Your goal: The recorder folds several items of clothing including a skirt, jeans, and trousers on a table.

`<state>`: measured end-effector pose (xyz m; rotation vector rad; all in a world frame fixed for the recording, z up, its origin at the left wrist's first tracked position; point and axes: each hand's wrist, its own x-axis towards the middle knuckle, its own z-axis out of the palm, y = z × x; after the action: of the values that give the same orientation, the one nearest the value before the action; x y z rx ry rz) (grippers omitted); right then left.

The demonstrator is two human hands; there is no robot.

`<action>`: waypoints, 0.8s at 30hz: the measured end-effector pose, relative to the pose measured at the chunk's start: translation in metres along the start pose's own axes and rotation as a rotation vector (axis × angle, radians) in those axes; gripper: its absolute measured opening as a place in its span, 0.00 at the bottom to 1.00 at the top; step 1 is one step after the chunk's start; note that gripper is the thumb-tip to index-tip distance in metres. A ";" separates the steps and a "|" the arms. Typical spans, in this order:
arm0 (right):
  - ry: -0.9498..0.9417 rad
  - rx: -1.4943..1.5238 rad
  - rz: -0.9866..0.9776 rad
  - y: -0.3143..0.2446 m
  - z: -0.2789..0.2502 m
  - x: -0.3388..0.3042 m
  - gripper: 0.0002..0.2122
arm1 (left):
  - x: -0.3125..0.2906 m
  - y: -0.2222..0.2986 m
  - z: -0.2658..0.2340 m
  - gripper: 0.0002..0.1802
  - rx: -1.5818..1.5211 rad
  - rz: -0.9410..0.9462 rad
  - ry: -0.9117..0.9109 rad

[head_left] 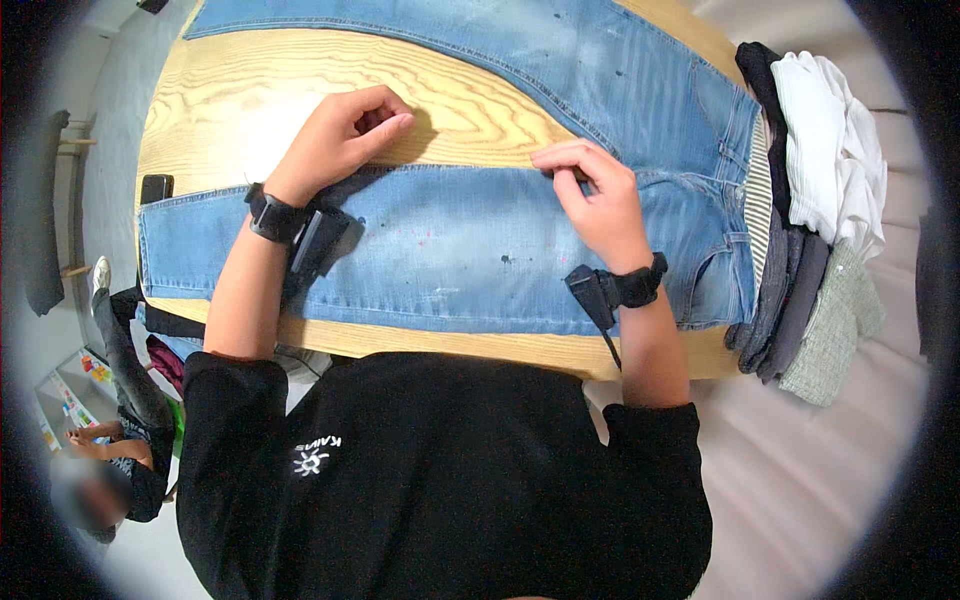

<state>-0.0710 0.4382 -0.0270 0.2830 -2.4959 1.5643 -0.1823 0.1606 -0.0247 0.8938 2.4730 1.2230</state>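
Note:
A pair of blue jeans [460, 245] with small dark and reddish specks lies spread on a wooden table [290, 100]. One leg runs along the near side; the waist, with a striped lining, is at the right. My left hand [350, 135] is just past the inner edge of the near leg, fingers curled and thumb beside them, nothing visible in it. At the inner seam near the crotch, my right hand [600, 195] has its thumb and bent fingers together on the denim edge. Its fingertips partly hide the contact.
Folded clothes are at the table's right end: a white garment [825, 140], dark garments [785, 295] and a grey-green one [830, 330]. A black object [157, 188] rests at the left edge. Another person [130, 450] is at the lower left.

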 end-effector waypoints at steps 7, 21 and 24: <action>0.005 0.052 0.042 0.003 0.000 -0.004 0.06 | 0.000 -0.001 0.000 0.10 -0.184 -0.086 0.011; 0.103 -0.467 0.164 -0.036 -0.086 -0.027 0.08 | -0.007 0.035 -0.065 0.15 0.176 -0.128 -0.282; 0.187 -0.664 0.132 -0.027 -0.118 -0.049 0.10 | -0.034 0.032 -0.070 0.16 0.203 -0.113 -0.290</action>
<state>-0.0109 0.5364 0.0348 -0.1216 -2.7369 0.6738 -0.1744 0.1099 0.0418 0.8939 2.4006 0.7557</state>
